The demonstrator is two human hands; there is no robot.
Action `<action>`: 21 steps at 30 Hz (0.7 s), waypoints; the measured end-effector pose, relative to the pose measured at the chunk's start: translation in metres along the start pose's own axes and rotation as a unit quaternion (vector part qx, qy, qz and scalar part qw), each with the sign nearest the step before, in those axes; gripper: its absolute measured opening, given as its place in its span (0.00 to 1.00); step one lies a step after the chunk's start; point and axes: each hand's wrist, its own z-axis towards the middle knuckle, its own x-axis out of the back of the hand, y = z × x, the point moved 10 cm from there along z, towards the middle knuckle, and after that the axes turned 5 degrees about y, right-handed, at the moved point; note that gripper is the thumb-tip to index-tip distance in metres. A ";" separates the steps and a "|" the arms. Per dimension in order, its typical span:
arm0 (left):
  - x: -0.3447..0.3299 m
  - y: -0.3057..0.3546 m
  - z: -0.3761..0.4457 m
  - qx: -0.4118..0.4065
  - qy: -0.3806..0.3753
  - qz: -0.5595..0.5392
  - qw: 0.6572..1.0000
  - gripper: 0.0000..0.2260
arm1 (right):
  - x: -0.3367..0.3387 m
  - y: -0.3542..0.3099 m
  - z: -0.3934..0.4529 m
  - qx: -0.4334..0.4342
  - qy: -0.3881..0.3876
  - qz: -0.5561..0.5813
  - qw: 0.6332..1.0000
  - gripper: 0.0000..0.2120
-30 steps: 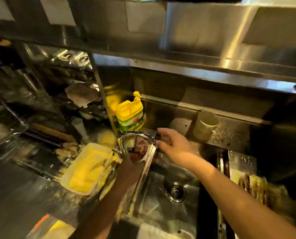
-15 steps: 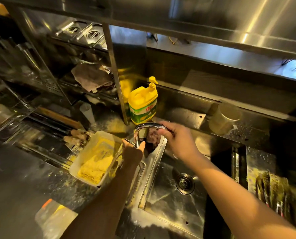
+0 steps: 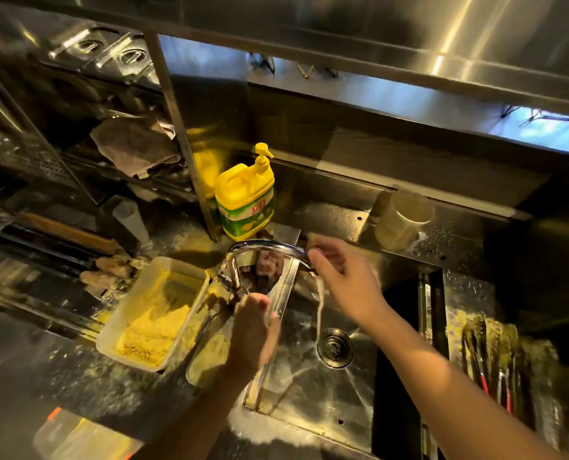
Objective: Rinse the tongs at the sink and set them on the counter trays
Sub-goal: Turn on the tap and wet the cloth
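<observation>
Water running into the sink (image 3: pixel 309 393). Right hand (image 3: pixel 346 280) at the tap (image 3: pixel 259 249) spout, fingers loose, holding nothing. Left hand (image 3: pixel 254 330) by the tap base, grip hidden. Tongs (image 3: pixel 482 363) unrinsed, far right of both.

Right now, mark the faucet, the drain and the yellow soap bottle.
faucet (image 3: pixel 263 246): head view, top of the chrome arch.
drain (image 3: pixel 335 347): head view, middle of the strainer in the sink floor.
yellow soap bottle (image 3: pixel 245 184): head view, upper body below the pump.
</observation>
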 end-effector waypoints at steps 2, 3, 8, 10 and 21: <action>-0.039 0.009 0.010 0.003 -0.082 0.023 0.996 0.15 | 0.013 0.018 -0.008 -0.034 0.017 0.012 0.999 0.16; -0.050 0.010 0.025 0.013 -0.095 0.054 0.994 0.18 | 0.017 0.027 -0.013 -0.049 0.019 0.009 0.999 0.14; -0.100 -0.010 0.106 0.046 -0.191 0.238 0.951 0.26 | 0.033 0.073 -0.040 -0.120 -0.004 -0.009 0.993 0.08; -0.110 -0.026 0.116 0.087 -0.219 0.230 0.944 0.26 | 0.038 0.086 -0.050 -0.136 -0.009 -0.017 0.991 0.07; -0.116 -0.049 0.031 0.303 -0.161 -0.163 0.925 0.11 | 0.036 0.128 -0.078 -0.204 -0.016 0.036 0.978 0.10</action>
